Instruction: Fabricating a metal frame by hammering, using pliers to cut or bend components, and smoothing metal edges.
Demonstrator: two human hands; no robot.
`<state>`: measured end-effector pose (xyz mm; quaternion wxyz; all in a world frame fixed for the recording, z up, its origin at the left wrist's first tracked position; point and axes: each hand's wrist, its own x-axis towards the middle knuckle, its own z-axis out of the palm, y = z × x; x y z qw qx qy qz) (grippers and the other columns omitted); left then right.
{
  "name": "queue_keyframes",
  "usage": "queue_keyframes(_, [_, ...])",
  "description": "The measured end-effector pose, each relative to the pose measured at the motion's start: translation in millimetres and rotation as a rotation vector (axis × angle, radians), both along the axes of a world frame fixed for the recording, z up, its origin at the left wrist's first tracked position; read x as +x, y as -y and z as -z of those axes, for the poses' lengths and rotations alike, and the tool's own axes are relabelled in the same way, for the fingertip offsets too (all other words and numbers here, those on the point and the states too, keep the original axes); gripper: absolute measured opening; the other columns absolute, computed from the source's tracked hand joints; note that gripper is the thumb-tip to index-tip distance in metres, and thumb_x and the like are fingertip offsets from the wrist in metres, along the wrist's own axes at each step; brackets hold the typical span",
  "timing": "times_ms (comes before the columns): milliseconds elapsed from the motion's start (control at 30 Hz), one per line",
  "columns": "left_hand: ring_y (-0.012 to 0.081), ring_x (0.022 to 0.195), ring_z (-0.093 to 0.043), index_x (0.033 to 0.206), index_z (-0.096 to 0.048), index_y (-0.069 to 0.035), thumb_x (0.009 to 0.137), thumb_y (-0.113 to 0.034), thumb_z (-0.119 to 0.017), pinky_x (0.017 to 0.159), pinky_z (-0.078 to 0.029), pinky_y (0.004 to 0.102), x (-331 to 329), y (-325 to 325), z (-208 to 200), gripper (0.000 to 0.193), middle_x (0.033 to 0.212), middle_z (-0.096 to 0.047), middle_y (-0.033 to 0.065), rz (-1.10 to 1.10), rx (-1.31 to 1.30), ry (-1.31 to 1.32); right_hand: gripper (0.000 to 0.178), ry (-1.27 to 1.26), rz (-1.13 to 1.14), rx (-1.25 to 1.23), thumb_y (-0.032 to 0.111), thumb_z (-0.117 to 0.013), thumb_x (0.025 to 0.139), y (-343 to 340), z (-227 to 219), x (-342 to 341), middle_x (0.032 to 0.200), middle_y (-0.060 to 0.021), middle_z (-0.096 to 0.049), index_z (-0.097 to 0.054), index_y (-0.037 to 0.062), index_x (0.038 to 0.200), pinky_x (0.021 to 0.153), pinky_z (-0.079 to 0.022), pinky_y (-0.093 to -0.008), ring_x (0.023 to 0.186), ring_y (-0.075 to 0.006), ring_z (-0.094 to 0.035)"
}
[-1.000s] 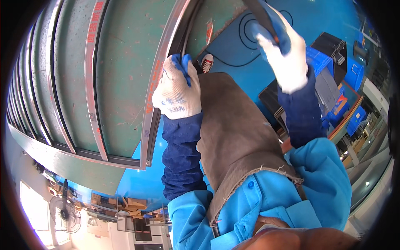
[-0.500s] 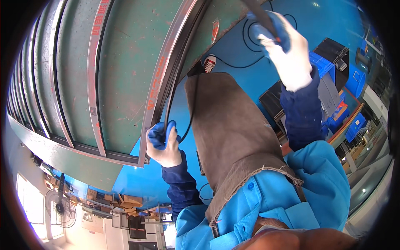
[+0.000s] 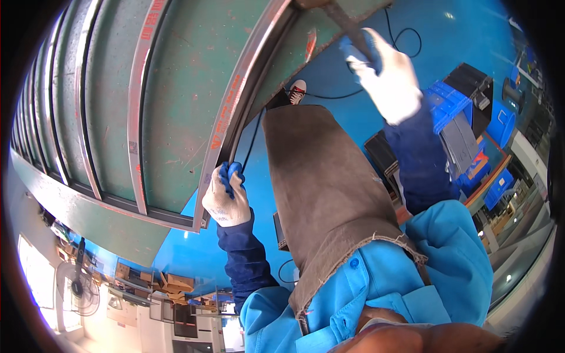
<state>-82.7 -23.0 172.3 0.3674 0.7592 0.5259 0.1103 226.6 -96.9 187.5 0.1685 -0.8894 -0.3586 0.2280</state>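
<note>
My left hand (image 3: 226, 194), in a white glove with blue fingers, is closed on a black rubber strip (image 3: 253, 141) beside the near corner of a metal frame (image 3: 231, 115). Part of the strip runs along the groove in the frame's edge; a loose length hangs down past the hand. My right hand (image 3: 393, 82), gloved alike, grips the dark handle of a mallet (image 3: 347, 26). The mallet's head is at the upper edge of the picture, over the far part of the frame's side, and partly cut off.
The frame, with several parallel metal bars (image 3: 135, 112), lies on a green worktable (image 3: 176, 117). On the blue floor to the right are blue crates (image 3: 448, 106) and a black crate (image 3: 471, 82). More black cord (image 3: 412, 47) loops on the floor beyond my right hand.
My right hand has swung the mallet left and down toward the frame's edge. My left hand has turned and moved up slightly along the strip, pressing closer to the frame.
</note>
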Motion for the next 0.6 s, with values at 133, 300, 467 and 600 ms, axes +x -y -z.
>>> queue_keyframes(133, [0.0119,0.046,-0.049,0.093,-0.061,0.002,0.089,-0.009,-0.057,0.047,-0.043,0.0221,0,-3,-4,0.012,0.061,-0.059,0.0047,0.043,0.016,-0.087,0.038,-0.063,0.067,0.079,0.013,-0.065,0.079,8,-7,-19,0.079,-0.0133,-0.068,-0.054,0.0108,0.115,0.056,-0.049,-0.0372,0.063,-0.033,-0.064])
queue_keyframes(300, [0.0126,0.045,-0.049,0.09,-0.062,0.001,0.088,-0.006,-0.056,0.047,-0.043,0.0225,3,-5,-3,0.009,0.06,-0.059,0.0047,0.058,0.033,-0.08,0.04,0.033,-0.054,0.025,0.013,-0.066,0.079,1,-17,-9,0.079,-0.0151,-0.068,-0.052,0.011,0.117,0.059,-0.049,-0.04,0.065,-0.0342,-0.064])
queue_keyframes(467, [0.0131,0.045,-0.049,0.088,-0.062,0.001,0.086,-0.004,-0.058,0.047,-0.043,0.0229,8,-5,-4,0.006,0.06,-0.06,0.0052,0.048,0.059,-0.086,0.041,0.025,-0.09,-0.127,0.012,-0.066,0.078,-1,-4,-17,0.08,-0.0152,-0.067,-0.052,0.0117,0.117,0.06,-0.049,-0.0409,0.065,-0.034,-0.064])
queue_keyframes(600, [0.0135,0.045,-0.05,0.087,-0.062,0.001,0.085,-0.004,-0.059,0.048,-0.043,0.0233,7,-4,-5,0.006,0.061,-0.061,0.0057,0.039,0.07,-0.102,0.039,-0.047,-0.069,0.018,0.011,-0.066,0.078,6,-13,-21,0.08,-0.0142,-0.067,-0.052,0.0119,0.115,0.06,-0.049,-0.0414,0.065,-0.0337,-0.064])
